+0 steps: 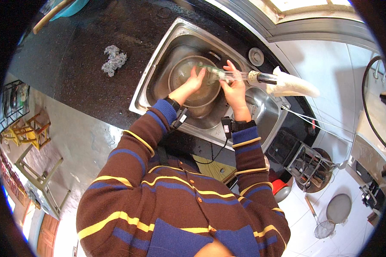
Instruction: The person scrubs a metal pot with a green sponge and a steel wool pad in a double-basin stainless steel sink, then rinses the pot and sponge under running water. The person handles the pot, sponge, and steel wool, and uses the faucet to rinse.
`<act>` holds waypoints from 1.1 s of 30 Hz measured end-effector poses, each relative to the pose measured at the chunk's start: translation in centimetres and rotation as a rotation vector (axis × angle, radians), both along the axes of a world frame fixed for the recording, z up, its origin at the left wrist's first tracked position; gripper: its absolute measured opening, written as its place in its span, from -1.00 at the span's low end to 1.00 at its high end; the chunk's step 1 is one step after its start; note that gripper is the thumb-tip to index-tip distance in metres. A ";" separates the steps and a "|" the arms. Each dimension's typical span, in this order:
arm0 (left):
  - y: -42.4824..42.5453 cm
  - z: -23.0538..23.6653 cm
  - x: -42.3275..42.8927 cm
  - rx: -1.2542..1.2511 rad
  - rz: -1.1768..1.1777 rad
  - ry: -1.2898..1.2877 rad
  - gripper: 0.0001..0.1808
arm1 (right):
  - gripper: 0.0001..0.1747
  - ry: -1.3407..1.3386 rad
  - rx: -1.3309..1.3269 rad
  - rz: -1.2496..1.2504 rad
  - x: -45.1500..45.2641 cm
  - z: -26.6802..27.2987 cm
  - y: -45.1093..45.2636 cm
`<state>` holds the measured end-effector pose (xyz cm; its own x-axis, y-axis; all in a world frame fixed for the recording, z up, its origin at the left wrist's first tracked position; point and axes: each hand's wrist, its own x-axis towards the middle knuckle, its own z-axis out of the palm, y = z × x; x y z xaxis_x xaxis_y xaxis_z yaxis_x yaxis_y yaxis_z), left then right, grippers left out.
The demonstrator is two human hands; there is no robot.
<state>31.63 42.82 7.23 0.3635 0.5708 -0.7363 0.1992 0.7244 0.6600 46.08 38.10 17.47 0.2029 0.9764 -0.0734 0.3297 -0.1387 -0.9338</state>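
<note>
Under running water from the faucet [267, 78], my left hand [194, 80] and my right hand [234, 84] are at the two ends of a clear, greenish item [212, 72], perhaps a glass vessel; splashing water blurs its shape. My left thumb and fingers are spread at its left end. The right fingers are around the water stream at the other end. Below them, a round metal pan [183, 91] with water in it stands in the large basin of the steel sink [141, 93].
A crumpled steel-wool scourer [114, 60] lies on the black countertop [83, 80]. Right of the large basin is a smaller one [263, 99]. A round metal strainer [256, 57] sits behind the sink. A utensil rack [308, 167] and hanging wire skimmer [324, 229] are at the right.
</note>
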 end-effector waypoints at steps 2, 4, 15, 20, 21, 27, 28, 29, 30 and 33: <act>0.3 1.2 0.2 -0.336 0.109 -0.302 -0.15 | -0.22 0.026 -0.054 0.048 -0.7 0.4 -0.4; 0.7 2.1 0.6 -0.542 0.166 -0.643 -0.34 | -0.25 0.024 -0.070 0.083 -1.1 0.8 -1.3; 1.6 0.2 1.8 -0.431 0.461 -0.640 -0.77 | -0.30 0.110 -0.091 -0.043 2.2 1.6 -5.0; 1.3 2.9 0.9 -0.617 0.196 -0.769 -0.65 | -0.43 0.177 0.001 -0.071 2.4 1.2 -2.2; 1.0 3.5 0.9 -0.514 0.108 -0.739 -0.62 | -0.43 0.197 0.026 -0.060 2.0 0.9 -1.3; 0.3 4.8 0.3 -0.022 -0.292 -0.707 -0.59 | -0.43 0.207 0.015 0.023 1.1 -0.2 1.2; 0.4 4.7 0.1 -0.014 -0.305 -0.641 -0.62 | -0.42 0.086 0.047 0.092 1.0 -0.2 1.2; 0.6 4.6 0.0 -0.033 -0.307 -0.707 -0.63 | -0.41 -0.022 0.080 0.115 1.1 -0.3 1.2; 0.7 4.6 -0.1 -0.050 -0.309 -0.774 -0.65 | -0.44 0.112 -0.108 0.119 1.1 -0.3 1.2; 0.8 4.8 0.0 -0.124 -0.396 -0.812 -0.72 | -0.52 0.393 -0.201 0.211 0.8 -0.2 1.0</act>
<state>31.60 43.60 12.06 0.9495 0.2271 -0.2163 -0.0429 0.7773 0.6277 46.87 39.14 17.26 -0.0793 0.9518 -0.2964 -0.0021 -0.2975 -0.9547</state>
